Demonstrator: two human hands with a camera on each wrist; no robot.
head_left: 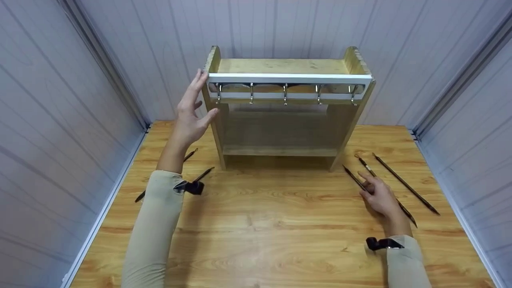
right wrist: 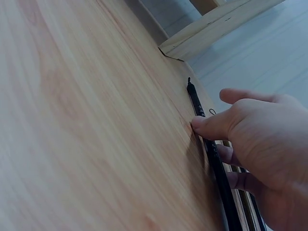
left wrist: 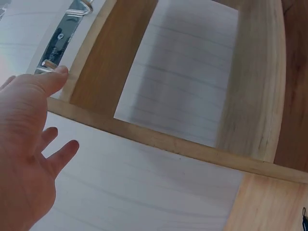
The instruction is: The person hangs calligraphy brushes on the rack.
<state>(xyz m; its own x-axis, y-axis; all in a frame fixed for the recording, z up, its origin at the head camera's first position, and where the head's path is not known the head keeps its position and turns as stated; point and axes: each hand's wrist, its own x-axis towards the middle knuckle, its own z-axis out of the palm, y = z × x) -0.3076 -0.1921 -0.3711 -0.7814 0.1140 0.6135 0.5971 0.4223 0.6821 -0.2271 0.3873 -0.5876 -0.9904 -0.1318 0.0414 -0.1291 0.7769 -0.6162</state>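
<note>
A small wooden shelf rack (head_left: 280,150) stands upright, with a white rail (head_left: 288,76) bearing several metal hooks (head_left: 285,94) across its upper front. My left hand (head_left: 192,116) touches the rack's left side near the rail's end, fingers extended; in the left wrist view its thumb lies by the hook rail (left wrist: 55,43). Low at the right, my right hand (head_left: 380,196) pinches a dark calligraphy brush (right wrist: 219,178) between thumb and fingers, close to the tabletop. The brush's loop end points toward the rack. Its lower end is hidden by the hand in the head view.
Right of the right hand lie two more brushes, one partly under the hand (head_left: 408,214) and one farther right (head_left: 406,184). On the left, other brushes (head_left: 204,174) are partly covered by the left sleeve. White panel walls enclose the wooden table (head_left: 260,232).
</note>
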